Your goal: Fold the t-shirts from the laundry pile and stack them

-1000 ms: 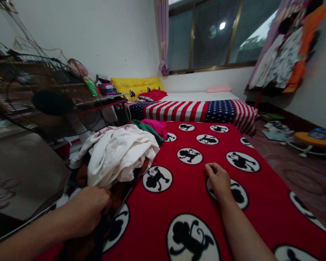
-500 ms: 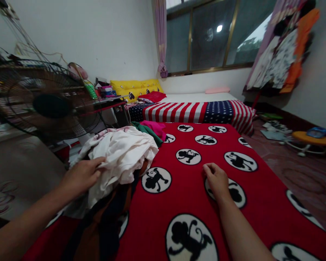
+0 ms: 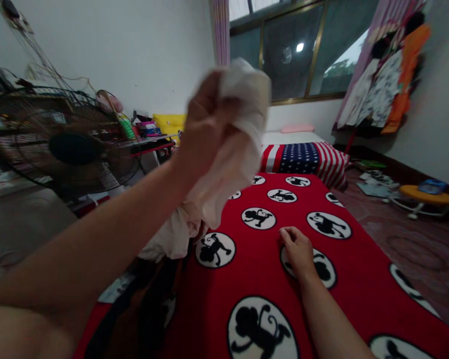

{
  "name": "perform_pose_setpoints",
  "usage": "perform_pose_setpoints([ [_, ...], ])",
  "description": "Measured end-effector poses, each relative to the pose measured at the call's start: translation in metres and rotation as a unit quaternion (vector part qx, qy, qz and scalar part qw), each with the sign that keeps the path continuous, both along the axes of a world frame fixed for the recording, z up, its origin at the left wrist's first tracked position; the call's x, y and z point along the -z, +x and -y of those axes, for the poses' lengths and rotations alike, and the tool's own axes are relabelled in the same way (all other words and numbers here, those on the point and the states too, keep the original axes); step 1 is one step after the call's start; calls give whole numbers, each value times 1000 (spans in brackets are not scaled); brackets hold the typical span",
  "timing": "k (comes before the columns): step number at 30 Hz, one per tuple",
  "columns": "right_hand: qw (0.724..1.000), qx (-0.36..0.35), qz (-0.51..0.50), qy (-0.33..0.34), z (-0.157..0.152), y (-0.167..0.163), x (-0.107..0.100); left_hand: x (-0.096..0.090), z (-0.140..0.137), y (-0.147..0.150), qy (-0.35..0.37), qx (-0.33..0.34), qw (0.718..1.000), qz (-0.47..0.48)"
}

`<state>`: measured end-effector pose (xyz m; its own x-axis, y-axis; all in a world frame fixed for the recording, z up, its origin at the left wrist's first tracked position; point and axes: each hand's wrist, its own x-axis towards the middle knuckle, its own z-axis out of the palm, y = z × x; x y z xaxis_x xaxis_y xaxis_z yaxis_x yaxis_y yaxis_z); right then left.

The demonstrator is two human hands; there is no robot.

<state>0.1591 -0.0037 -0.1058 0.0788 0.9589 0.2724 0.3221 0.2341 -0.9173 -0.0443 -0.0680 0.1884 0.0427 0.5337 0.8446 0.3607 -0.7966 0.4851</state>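
Raised in the middle of the view, my left hand (image 3: 205, 124) is closed on a white garment (image 3: 243, 129), both blurred by motion. The cloth hangs from the fist, and its kind does not show. Below it lies the rest of the clothes pile (image 3: 172, 237), white on top, with a dark and brown striped piece (image 3: 142, 309) toward me. My forearm hides part of the pile. On the red bedspread (image 3: 217, 294) with black monkey figures in white ovals, my right hand (image 3: 297, 249) rests with fingers curled in and nothing visible in them.
A standing fan (image 3: 73, 147) is at the left, beside a cluttered desk. Behind the bed is a second bed with a flag-patterned cover (image 3: 303, 153). Clothes (image 3: 383, 89) hang at the right, and a round yellow stool (image 3: 426, 194) stands on the floor.
My left hand has lifted the white garment off the pile, up and to the right. The right hand stays in place on the bedspread.
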Motion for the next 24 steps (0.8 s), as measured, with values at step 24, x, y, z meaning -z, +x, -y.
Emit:
perform_pose_setpoints([
  [24,996,-21,-28,87,19,-22,-17,88,22,-164,-170,-400,833,-341],
])
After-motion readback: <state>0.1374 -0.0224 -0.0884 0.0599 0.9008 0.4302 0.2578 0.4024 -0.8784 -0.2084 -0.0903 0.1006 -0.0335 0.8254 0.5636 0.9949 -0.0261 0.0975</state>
